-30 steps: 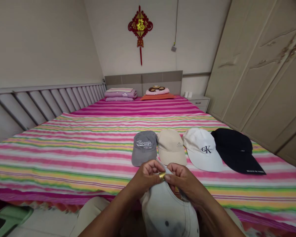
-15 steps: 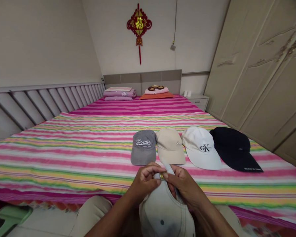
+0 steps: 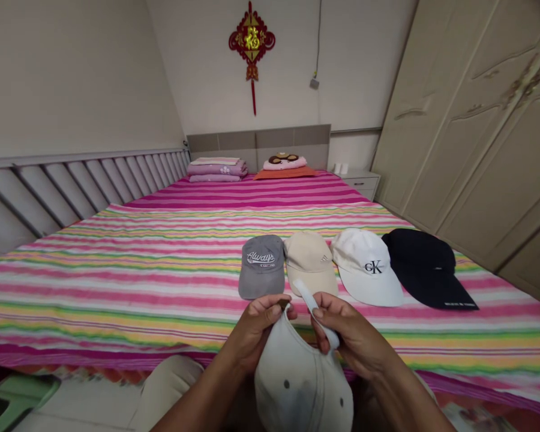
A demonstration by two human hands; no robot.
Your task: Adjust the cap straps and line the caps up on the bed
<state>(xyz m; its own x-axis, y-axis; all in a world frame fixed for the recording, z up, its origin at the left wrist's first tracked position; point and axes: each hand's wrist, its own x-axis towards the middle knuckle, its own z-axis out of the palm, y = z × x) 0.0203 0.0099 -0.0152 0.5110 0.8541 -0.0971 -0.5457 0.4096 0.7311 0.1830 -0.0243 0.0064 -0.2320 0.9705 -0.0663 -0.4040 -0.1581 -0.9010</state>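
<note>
A pale cap (image 3: pixel 303 384) is held between my hands above my lap, its back opening facing up. My left hand (image 3: pixel 258 327) pinches the metal buckle (image 3: pixel 284 304) at one side of that opening. In my right hand (image 3: pixel 348 330) is the cap's light strap (image 3: pixel 309 295), its free end sticking up past the fingers. Buckle and strap are apart. Just beyond, a grey cap (image 3: pixel 261 267), a beige cap (image 3: pixel 310 264), a white cap (image 3: pixel 366 267) and a black cap (image 3: pixel 429 267) lie in a row on the bed.
The bed has a striped sheet (image 3: pixel 117 276). Folded bedding (image 3: pixel 218 170) and an orange-and-pink pile (image 3: pixel 284 168) rest by the headboard (image 3: pixel 292 141). A metal rail (image 3: pixel 94 174) runs left, a wardrobe (image 3: pixel 472 132) stands right, and a green stool (image 3: pixel 27 393) is at lower left.
The strap has come out of the buckle. My hands have moved apart, the left with the buckle and the right with the strap.
</note>
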